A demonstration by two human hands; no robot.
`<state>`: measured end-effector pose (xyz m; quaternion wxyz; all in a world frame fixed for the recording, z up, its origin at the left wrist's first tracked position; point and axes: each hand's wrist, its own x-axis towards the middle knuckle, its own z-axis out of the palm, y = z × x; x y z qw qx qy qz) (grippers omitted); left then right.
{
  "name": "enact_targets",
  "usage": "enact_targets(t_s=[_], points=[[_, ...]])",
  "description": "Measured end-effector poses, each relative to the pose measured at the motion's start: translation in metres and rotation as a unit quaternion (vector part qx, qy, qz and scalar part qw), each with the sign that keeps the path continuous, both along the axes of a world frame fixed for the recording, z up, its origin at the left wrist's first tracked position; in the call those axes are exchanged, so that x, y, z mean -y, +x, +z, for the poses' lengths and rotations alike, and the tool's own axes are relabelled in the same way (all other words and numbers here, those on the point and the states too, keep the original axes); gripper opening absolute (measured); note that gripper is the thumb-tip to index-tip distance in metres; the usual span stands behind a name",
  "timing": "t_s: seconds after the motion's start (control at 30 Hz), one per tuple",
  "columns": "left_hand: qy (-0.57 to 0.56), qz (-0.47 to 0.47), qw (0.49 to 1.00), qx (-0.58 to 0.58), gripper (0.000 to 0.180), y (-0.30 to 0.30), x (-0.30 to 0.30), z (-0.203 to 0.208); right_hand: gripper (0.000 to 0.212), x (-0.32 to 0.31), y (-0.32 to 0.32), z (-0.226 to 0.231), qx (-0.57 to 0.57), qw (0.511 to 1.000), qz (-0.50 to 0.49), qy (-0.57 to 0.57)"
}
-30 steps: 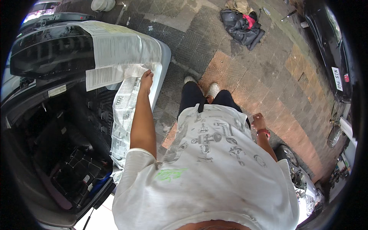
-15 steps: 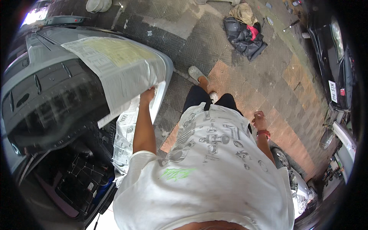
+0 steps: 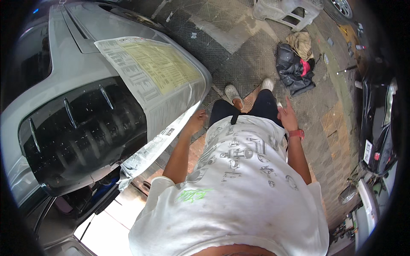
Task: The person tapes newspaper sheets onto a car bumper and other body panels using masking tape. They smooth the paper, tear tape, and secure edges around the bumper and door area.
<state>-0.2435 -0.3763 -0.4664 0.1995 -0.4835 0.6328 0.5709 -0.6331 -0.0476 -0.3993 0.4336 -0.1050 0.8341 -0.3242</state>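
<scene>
Sheets of newspaper (image 3: 175,91) lie over the edge of a grey car's body panel (image 3: 72,91) on my left, hanging down its side. Beside their lower edge is my left hand (image 3: 195,122), its fingers loosely bent and apart, holding nothing. My right hand (image 3: 288,118) hangs in front of my right thigh, one finger stretched forward. A small pale thing (image 3: 279,104) shows at its thumb side, seemingly held; its kind is too small to make out.
Ahead on the patterned floor lies a black jacket with tan cloth (image 3: 294,70), with a pale plastic stool (image 3: 288,10) beyond. A black car (image 3: 378,115) stands to the right. Near my left elbow is the grey car's dark, glossy panel (image 3: 81,128).
My left hand has come off the newspaper and drawn back toward my body. My right hand has moved forward, one finger now extended. The view has shifted, and my right foot has stepped forward.
</scene>
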Motion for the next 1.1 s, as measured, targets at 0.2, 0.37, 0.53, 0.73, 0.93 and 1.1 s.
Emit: enact_targets(t_s=[0.2,0.37,0.53,0.73,0.93,1.1], points=[[0.036,0.147,0.973,-0.172,0.055,-0.204,-0.029,0.137,0.082,0.144,-0.071,0.057,0.13,0.932,0.299,-0.157],[-0.121,0.209,0.938,-0.247,0.025,-0.308,-0.023,0.181,0.082,0.215,-0.13,0.118,0.18,0.866,0.397,-0.243],[-0.204,0.293,0.902,-0.241,0.012,-0.362,-0.018,0.213,0.056,0.237,-0.18,0.14,0.32,0.838,0.349,-0.272],[-0.435,0.129,0.879,-0.146,0.013,-0.402,0.008,0.265,0.022,0.275,-0.21,0.134,0.235,0.852,0.417,-0.211],[-0.569,0.117,0.814,0.028,0.019,-0.36,0.156,0.243,0.013,0.293,-0.193,0.137,-0.142,0.768,0.386,-0.491],[-0.529,-0.14,0.803,0.235,0.029,-0.323,0.293,0.214,0.016,0.286,-0.235,0.046,-0.152,0.874,0.335,-0.317]])
